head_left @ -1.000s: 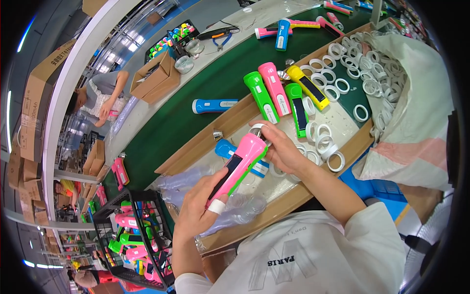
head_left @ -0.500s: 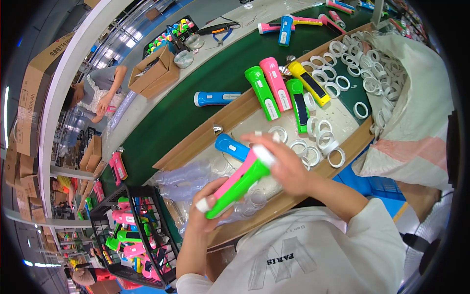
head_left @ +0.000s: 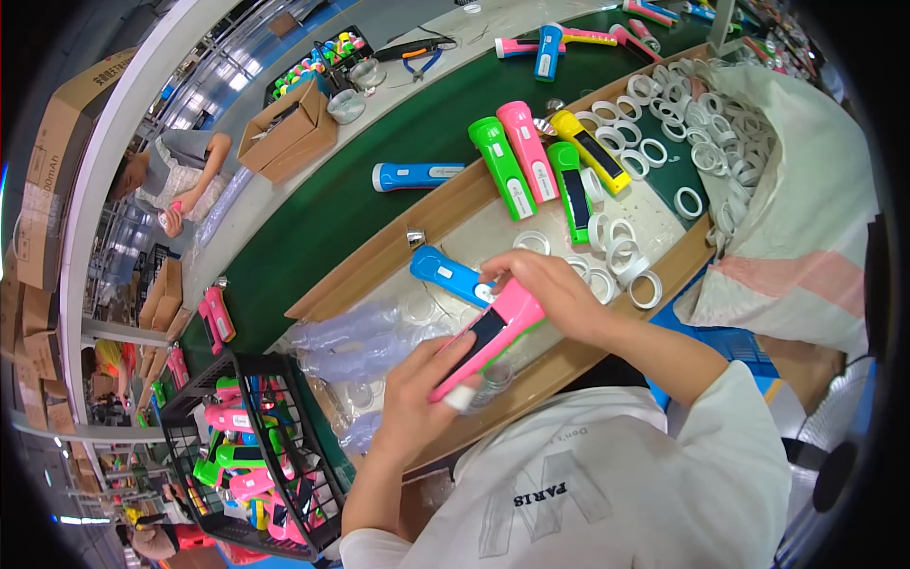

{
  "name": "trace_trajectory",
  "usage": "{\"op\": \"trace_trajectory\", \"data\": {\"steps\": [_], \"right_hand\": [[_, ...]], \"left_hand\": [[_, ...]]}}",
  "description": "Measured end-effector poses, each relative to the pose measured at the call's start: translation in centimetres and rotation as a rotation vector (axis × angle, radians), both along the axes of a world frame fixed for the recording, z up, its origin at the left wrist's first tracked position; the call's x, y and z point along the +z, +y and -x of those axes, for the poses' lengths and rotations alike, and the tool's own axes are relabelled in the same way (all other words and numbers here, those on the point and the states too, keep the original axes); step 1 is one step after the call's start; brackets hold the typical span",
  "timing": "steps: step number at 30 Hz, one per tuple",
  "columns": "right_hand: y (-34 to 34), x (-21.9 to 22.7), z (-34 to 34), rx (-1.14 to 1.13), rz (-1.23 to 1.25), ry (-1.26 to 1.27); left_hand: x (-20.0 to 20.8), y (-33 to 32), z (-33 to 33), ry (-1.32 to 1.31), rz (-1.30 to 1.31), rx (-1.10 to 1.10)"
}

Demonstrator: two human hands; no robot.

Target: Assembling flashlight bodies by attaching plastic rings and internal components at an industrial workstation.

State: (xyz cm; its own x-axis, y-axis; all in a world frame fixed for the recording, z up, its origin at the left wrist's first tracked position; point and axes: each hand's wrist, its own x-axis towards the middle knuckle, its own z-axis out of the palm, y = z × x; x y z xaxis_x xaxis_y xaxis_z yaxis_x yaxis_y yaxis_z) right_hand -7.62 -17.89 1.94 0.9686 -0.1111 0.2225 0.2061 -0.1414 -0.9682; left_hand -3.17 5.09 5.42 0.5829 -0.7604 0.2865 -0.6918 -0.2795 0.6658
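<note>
Flashlight, pink, tilted, left hand gripping its lower end, right hand cupping its head

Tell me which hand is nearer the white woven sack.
Right: the right hand is to the left of the white woven sack; the left hand is farther left and lower in the picture.

The left one of two fisheye cameras on the person's head is looking steeply down past the front of the white T-shirt and facing outward across the green conveyor belt. The left hand and right hand are showing close to it, near the middle, while the white frame post is bowing along the left rim.
</note>
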Motion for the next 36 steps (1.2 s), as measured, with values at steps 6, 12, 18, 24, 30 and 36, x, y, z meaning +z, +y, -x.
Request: {"op": "trace_trajectory", "data": {"steps": [6, 12, 18, 24, 30, 36], "right_hand": [[-0.4, -1.2, -1.7, 0.105, -0.503, 0.479], [-0.7, -1.7, -0.7, -0.001, 0.008, 0.33], [-1.1, 1.0, -0.6, 0.125, -0.23, 0.219], [-0.7, 0.2, 1.8, 0.118, 0.109, -0.218], [-1.2, -1.1, -0.2, -0.004, 0.051, 0.128], [-0.2, 1.8, 1.3, 0.131, -0.647, 0.184]], "left_hand": [[-2.4, 0.0, 0.5, -0.221, -0.052, 0.063], [-1.7, -0.8, 1.2, -0.205, -0.095, 0.045], [-2.7, -0.6, 1.0, 0.009, 0.098, 0.087], [-1.9, -0.2, 1.2, 0.228, 0.027, -0.069], [-2.3, -1.5, 1.3, -0.269, -0.11, 0.056], [-3.5, -0.9, 3.3, 0.742, 0.219, 0.243]]}}
